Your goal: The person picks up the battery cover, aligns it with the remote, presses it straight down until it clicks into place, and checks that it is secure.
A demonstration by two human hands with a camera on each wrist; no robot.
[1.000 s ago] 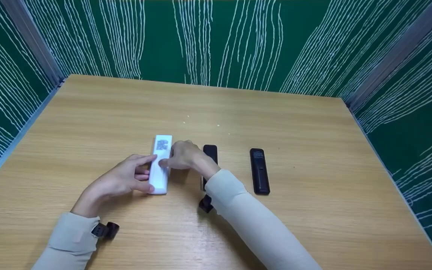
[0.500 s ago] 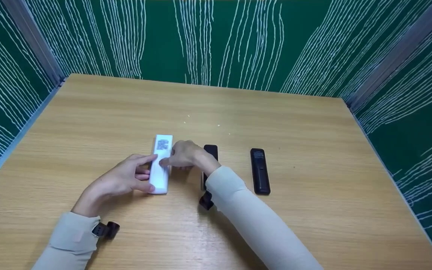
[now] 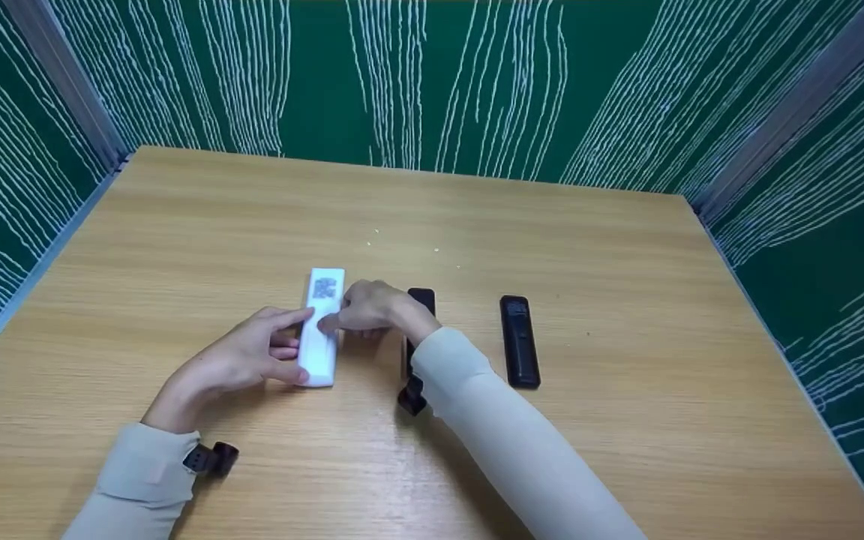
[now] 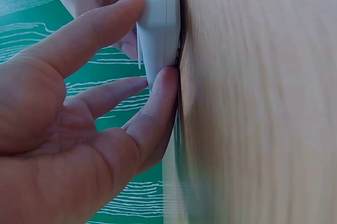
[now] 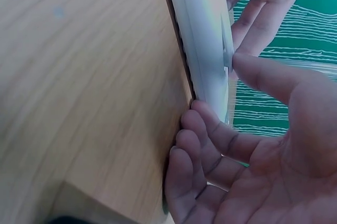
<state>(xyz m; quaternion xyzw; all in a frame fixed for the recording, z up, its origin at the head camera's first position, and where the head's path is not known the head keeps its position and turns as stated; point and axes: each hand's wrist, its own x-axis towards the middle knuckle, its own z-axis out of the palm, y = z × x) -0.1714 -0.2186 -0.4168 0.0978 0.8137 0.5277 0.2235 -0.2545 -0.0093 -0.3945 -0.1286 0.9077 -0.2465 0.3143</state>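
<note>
A white remote control [image 3: 317, 352] lies on the wooden table with a printed code patch facing up. My left hand [image 3: 256, 352] holds it along its left side, thumb at the near end and fingertips on the edge. From the right, my right hand [image 3: 373, 307] grips it, thumb on the upper face and fingers down at the side edge. In the right wrist view a thin battery cover [image 5: 227, 42] stands slightly raised from the remote's body under the thumb tip. The left wrist view also shows the remote's pale side [image 4: 158, 19] between both hands.
One black remote control [image 3: 421, 301] lies partly hidden beneath my right wrist. Farther right is another black remote control [image 3: 520, 341]. Small white specks dot the wooden table [image 3: 589, 247] beyond my hands. Green walls with white streaks [image 3: 319, 75] border the table.
</note>
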